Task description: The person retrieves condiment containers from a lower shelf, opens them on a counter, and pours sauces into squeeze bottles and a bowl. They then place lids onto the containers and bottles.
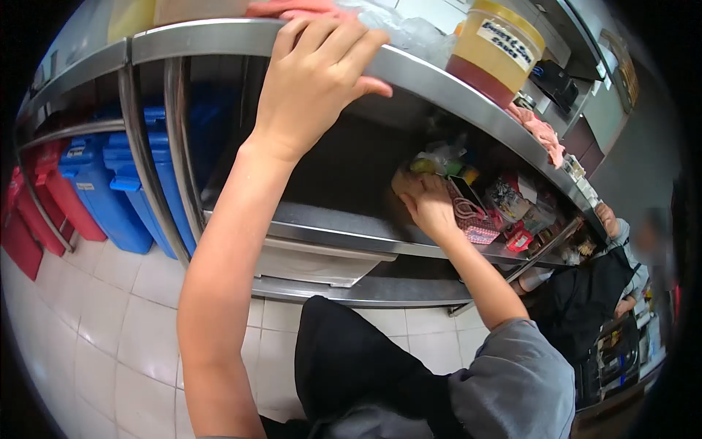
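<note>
My left hand [318,73] rests on the front edge of the steel counter [205,40], its fingers spread over the rim beside a pink cloth [300,7]. Lower down, my right hand [431,205] reaches onto the steel shelf [322,219] under the counter. Its fingers lie over a brownish round item [404,183], partly hidden, and the grip on it is hard to make out. Just right of that hand stands a pink patterned basket [479,228], with a dark flat item in it. Plastic bags [446,155] with yellow-green contents lie behind the hand.
A labelled tub of sauce [497,55] stands near the counter edge, with another pink cloth [540,132] to its right. Blue bins [110,197] and red bins [62,197] stand at the left. A pale drawer-like container [314,262] sits low down. A co-worker [585,293] is at the right.
</note>
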The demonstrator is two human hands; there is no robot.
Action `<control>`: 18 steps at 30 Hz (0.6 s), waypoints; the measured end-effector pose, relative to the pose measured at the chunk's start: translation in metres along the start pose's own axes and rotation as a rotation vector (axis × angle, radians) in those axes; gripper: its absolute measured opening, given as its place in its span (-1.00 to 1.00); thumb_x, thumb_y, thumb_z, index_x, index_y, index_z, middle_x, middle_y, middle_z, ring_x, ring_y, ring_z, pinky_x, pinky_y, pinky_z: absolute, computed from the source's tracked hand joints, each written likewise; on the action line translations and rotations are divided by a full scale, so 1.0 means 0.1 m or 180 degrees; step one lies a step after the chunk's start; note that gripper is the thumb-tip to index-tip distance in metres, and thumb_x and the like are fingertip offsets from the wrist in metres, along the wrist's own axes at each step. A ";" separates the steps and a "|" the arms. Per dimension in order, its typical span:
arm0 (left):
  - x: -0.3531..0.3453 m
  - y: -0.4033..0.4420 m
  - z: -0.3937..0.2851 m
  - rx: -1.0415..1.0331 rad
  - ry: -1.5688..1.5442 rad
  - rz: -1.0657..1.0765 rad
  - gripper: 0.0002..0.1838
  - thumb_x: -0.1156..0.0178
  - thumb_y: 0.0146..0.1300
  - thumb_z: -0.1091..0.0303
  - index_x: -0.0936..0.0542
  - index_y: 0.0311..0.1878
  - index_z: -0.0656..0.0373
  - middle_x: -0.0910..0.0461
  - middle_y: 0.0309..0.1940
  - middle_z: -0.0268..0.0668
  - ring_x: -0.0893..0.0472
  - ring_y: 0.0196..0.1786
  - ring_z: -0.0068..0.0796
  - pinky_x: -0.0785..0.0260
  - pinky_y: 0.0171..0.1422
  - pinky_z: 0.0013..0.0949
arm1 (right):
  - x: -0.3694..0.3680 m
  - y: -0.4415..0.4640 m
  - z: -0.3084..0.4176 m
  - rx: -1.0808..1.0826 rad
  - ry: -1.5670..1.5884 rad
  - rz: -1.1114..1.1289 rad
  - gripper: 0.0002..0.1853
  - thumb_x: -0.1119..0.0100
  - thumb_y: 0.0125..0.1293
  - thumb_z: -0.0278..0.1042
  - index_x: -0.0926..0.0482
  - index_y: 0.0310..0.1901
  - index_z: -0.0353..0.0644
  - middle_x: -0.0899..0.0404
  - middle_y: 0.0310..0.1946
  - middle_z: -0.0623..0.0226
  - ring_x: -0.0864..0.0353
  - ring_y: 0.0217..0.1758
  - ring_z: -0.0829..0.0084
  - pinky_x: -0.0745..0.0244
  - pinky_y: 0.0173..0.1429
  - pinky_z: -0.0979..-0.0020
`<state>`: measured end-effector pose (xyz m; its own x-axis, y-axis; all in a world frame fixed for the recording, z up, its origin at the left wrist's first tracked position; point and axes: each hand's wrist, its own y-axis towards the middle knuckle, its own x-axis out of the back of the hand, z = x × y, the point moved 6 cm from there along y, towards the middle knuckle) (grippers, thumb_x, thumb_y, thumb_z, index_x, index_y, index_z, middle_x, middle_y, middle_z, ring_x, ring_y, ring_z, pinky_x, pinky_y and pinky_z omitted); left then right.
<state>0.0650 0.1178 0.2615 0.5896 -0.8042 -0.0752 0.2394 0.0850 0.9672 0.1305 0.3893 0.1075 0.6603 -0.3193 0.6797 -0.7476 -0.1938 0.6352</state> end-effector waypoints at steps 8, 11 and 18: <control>0.05 0.03 -0.02 0.0067 0.0033 0.0185 -0.41 -0.40 0.00 -0.08 -0.63 0.12 -0.08 -0.62 0.02 -0.47 -0.54 0.13 -0.43 -0.23 0.32 -0.24 | -0.87 -0.25 -0.63 -0.1233 -0.0148 0.1108 -0.57 -0.26 0.29 -0.10 -0.67 0.04 -0.29 -0.56 0.06 -0.05 -0.54 0.13 -0.06 -0.48 0.21 0.08; 0.02 0.02 0.00 0.0103 -0.0052 0.0176 -0.41 -0.41 -0.01 -0.08 -0.63 0.12 -0.09 -0.62 0.01 -0.48 -0.54 0.14 -0.42 -0.23 0.32 -0.24 | -0.52 -0.42 -0.57 -0.1106 0.0481 0.0818 -0.63 -0.33 0.22 -0.22 -0.70 0.00 -0.25 -0.62 -0.04 -0.03 -0.61 0.02 -0.06 -0.52 0.14 0.09; 0.01 0.02 -0.02 0.0142 -0.0053 0.0112 -0.41 -0.41 0.01 -0.06 -0.62 0.14 -0.09 -0.62 0.01 -0.49 -0.53 0.14 -0.40 -0.22 0.33 -0.23 | -0.14 -0.18 0.14 -0.0579 0.1490 0.0292 -0.67 -0.41 0.10 -0.40 -0.74 -0.07 -0.27 -0.64 -0.24 0.09 -0.68 -0.12 0.01 -0.59 -0.05 0.18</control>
<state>0.0673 0.1187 0.2631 0.5839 -0.8110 -0.0372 0.1838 0.0875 0.9791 0.1334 0.3841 0.0815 0.5847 0.1305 0.8007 -0.8071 -0.0067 0.5904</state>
